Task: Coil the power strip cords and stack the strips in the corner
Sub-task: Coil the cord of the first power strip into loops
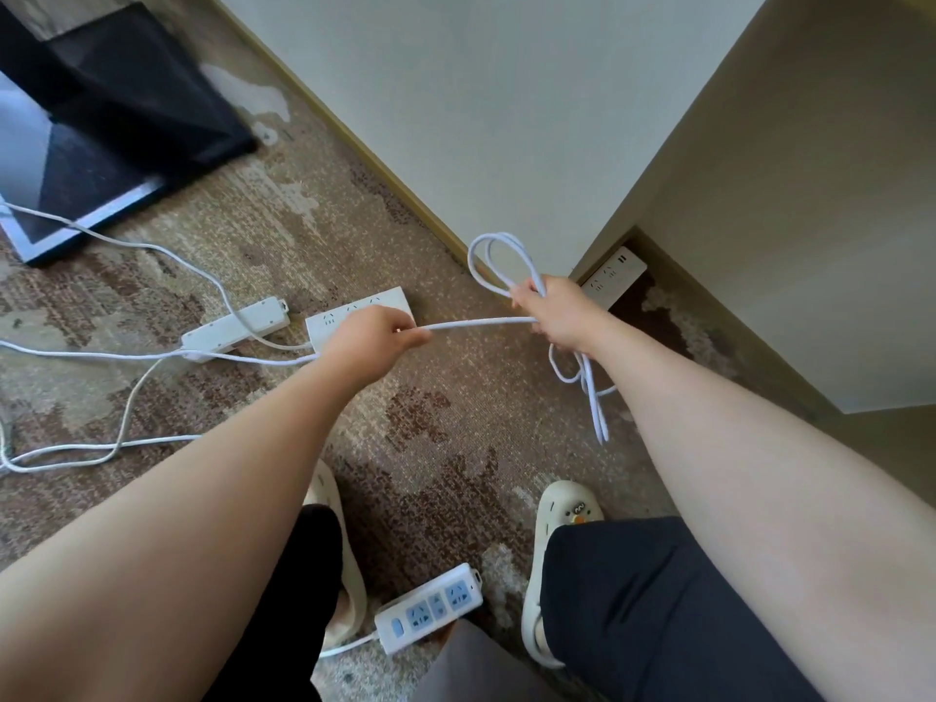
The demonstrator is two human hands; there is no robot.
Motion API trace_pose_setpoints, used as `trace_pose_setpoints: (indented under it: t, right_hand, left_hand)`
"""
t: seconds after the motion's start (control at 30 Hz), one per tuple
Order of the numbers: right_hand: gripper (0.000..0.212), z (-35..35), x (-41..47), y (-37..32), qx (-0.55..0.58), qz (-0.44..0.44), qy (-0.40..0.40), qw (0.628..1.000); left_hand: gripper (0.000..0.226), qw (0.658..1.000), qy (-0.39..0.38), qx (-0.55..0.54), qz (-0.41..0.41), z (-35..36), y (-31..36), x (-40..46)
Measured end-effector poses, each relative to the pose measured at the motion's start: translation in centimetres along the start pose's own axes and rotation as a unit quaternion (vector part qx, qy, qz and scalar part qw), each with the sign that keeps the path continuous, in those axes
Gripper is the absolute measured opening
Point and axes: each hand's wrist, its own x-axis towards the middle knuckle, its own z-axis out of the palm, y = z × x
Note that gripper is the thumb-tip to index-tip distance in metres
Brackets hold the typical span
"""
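- Four power strips show on the patterned carpet (445, 423), and one white cord (476, 323) runs taut between the two hands.
- At 10 o'clock a dark flat panel (91, 159) with a pale frame lies on the floor, with loose white cables (131, 397) trailing below it toward 9 o'clock.
- Left of centre a long white strip (235, 324) lies tilted, a cable crossing over it.
- Just beside it at 11 o'clock a wider white strip (362, 309) lies flat, partly hidden by the left hand (372, 342).
- The left hand is closed, pinching the cord near its fingertips.
- At 6 o'clock, between two cream clogs (552, 514), a white strip with blue sockets (430, 608) lies on the carpet.
- The right hand (554, 314), near 1 o'clock, is curled round gathered coils (499, 263) of the same cord; loops rise above the fist and hang below it.
- Behind that hand, in the corner where the white wall (481, 119) meets a beige cabinet (810, 220), a fourth white strip (615, 278) lies on the floor.
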Motion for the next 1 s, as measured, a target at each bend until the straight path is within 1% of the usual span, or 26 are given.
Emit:
trace_pose_setpoints:
  t: [0.07, 0.13, 0.17, 0.2, 0.23, 0.27, 0.33, 0.4, 0.47, 0.5, 0.57, 0.63, 0.73, 0.83, 0.93, 1.0]
  right_hand:
    - [0.048, 0.2, -0.3, -0.3, -0.029, -0.036, -0.022, 0.999]
    - [0.064, 0.5, -0.7, -1.1, -0.054, -0.068, -0.056, 0.995]
    - [0.067, 0.5, -1.0, -1.3, -0.073, -0.084, -0.078, 0.991]
    - [0.063, 0.6, -1.2, -1.5, -0.094, -0.097, -0.096, 0.986]
    - [0.055, 0.7, -1.3, -1.5, -0.111, -0.103, -0.105, 0.983]
    - [0.048, 0.7, -1.3, -1.5, -0.118, -0.100, -0.108, 0.982]
    - [0.045, 0.7, -1.3, -1.3, -0.111, -0.091, -0.111, 0.983]
    - [0.047, 0.6, -1.2, -1.3, -0.105, -0.085, -0.118, 0.984]
    - [0.049, 0.5, -1.0, -1.3, -0.105, -0.082, -0.122, 0.984]
    - [0.049, 0.4, -1.0, -1.3, -0.105, -0.081, -0.122, 0.984]
    - [0.049, 0.6, -0.9, -1.4, -0.096, -0.083, -0.124, 0.984]
    - [0.047, 0.8, -0.8, -1.6, -0.085, -0.092, -0.128, 0.984]
    - [0.041, 0.6, -0.6, -1.6, -0.123, -0.109, -0.092, 0.982]
    - [0.030, 0.1, -0.5, -1.0, -0.158, -0.102, -0.033, 0.982]
    - [0.021, 0.5, -0.7, -0.6, -0.158, -0.096, 0.006, 0.983]
    - [0.015, 1.1, -0.9, -0.5, -0.165, -0.116, 0.061, 0.978]
  left_hand:
    - [0.024, 0.999, 0.044, -0.023, -0.005, -0.3, -0.1, 0.1]
    - [0.025, 0.993, 0.104, -0.062, 0.011, -0.7, 0.8, 0.4]
    - [0.027, 0.990, 0.123, -0.073, 0.023, -0.9, 1.2, 0.5]
    - [0.027, 0.988, 0.132, -0.073, 0.035, -1.0, 1.7, 0.5]
    - [0.026, 0.988, 0.134, -0.067, 0.044, -1.1, 1.9, 0.6]
    - [0.026, 0.988, 0.131, -0.060, 0.047, -1.0, 2.0, 0.6]
    - [0.023, 0.991, 0.114, -0.060, 0.036, -0.6, 2.0, 0.6]
    - [0.020, 0.990, 0.086, -0.104, 0.046, -0.3, 1.9, 0.5]
    - [0.024, 0.982, 0.031, -0.169, 0.079, -0.3, 1.9, 0.4]
    - [0.019, 0.976, 0.008, -0.198, 0.087, -0.4, 1.9, 0.4]
    - [0.016, 0.968, 0.004, -0.235, 0.087, -0.5, 2.1, 0.3]
    - [0.021, 0.963, 0.022, -0.260, 0.068, -0.5, 2.5, 0.2]
    - [0.032, 0.957, 0.050, -0.286, 0.015, -0.4, 3.3, 0.4]
    - [0.029, 0.951, 0.077, -0.298, -0.032, -0.6, 3.4, 0.9]
    - [0.028, 0.947, 0.101, -0.302, -0.041, -0.5, 3.5, 1.2]
    - [0.028, 0.943, 0.110, -0.309, -0.047, -0.2, 3.7, 1.3]
